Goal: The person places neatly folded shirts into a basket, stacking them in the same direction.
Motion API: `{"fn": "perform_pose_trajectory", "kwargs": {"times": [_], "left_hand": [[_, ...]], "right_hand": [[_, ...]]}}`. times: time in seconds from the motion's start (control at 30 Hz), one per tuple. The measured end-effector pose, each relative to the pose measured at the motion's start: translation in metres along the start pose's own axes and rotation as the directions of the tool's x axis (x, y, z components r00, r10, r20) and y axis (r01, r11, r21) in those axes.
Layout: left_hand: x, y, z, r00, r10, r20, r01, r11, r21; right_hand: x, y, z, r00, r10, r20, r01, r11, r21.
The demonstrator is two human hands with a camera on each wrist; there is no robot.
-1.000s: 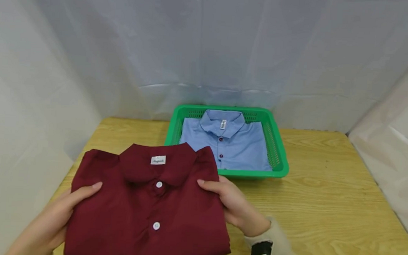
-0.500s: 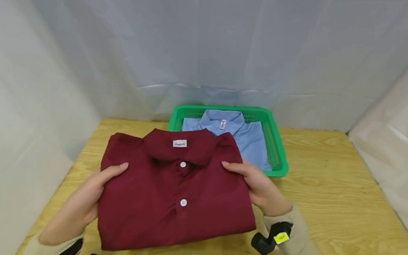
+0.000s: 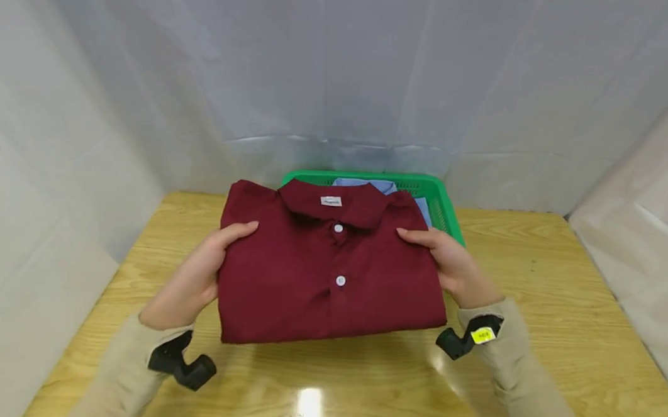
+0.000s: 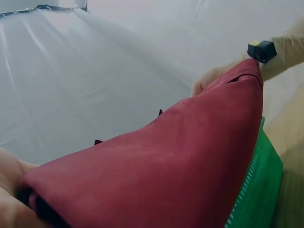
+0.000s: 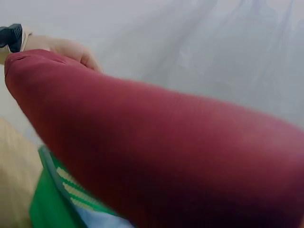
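A folded dark red shirt (image 3: 331, 265) with white buttons is held up above the wooden table (image 3: 532, 319), its collar end over a green basket (image 3: 444, 205). My left hand (image 3: 197, 277) grips its left edge, thumb on top. My right hand (image 3: 450, 265) grips the right edge the same way. A folded light blue shirt (image 3: 363, 185) lies in the basket, mostly hidden behind the red one. The left wrist view shows the red shirt (image 4: 166, 161) from the side above the green basket (image 4: 256, 190). In the right wrist view the red shirt (image 5: 166, 156) fills the frame over the basket (image 5: 52, 199).
White plastic sheeting (image 3: 341, 76) walls in the table at the back and both sides. The basket stands at the table's far edge, middle. Bare tabletop lies to the right and in front of the shirt.
Both hands have carried the red shirt away from me and upward, from the near left of the table to over the basket, where it now covers most of the blue shirt.
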State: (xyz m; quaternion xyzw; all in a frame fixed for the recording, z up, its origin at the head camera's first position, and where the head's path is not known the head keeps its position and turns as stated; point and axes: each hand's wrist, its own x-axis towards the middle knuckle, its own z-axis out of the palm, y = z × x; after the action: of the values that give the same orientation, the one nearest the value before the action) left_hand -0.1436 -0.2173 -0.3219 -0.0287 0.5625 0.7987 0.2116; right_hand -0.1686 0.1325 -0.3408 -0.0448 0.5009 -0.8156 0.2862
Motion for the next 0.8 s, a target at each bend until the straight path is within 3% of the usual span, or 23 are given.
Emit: {"fn": "perform_pose_trajectory", "kwargs": {"times": [0.33,0.43,0.5,0.57,0.63,0.67,0.73,0.8], "left_hand": [[0.076,0.004,0.001,0.999,0.031,-0.030,-0.028,0.995,0.100],[0.096,0.003,0.000,0.995,0.059,-0.083,-0.042,0.981,0.191],[0.108,0.001,0.000,0.988,0.106,-0.115,-0.068,0.952,0.298],[0.119,-0.004,-0.001,0.971,0.185,-0.150,-0.104,0.897,0.429],[0.129,-0.009,-0.001,0.950,0.267,-0.160,-0.140,0.826,0.546],[0.133,-0.012,-0.002,0.938,0.308,-0.156,-0.154,0.777,0.610],[0.141,-0.018,-0.003,0.912,0.390,-0.125,-0.177,0.652,0.737],[0.147,-0.022,-0.005,0.904,0.418,-0.086,-0.169,0.536,0.827]], "right_hand": [[0.028,-0.019,-0.033,0.994,0.009,-0.106,-0.014,0.999,-0.044],[0.036,-0.023,-0.043,0.991,0.016,-0.136,-0.021,0.999,-0.035],[0.041,-0.026,-0.050,0.988,0.015,-0.153,-0.019,1.000,-0.025],[0.045,-0.028,-0.057,0.986,0.025,-0.164,-0.028,0.999,-0.016],[0.049,-0.029,-0.064,0.982,0.050,-0.180,-0.053,0.999,-0.012],[0.050,-0.029,-0.068,0.979,0.070,-0.190,-0.073,0.997,-0.011],[0.052,-0.027,-0.075,0.970,0.107,-0.216,-0.113,0.994,-0.016],[0.054,-0.024,-0.082,0.959,0.132,-0.250,-0.142,0.990,-0.025]]}}
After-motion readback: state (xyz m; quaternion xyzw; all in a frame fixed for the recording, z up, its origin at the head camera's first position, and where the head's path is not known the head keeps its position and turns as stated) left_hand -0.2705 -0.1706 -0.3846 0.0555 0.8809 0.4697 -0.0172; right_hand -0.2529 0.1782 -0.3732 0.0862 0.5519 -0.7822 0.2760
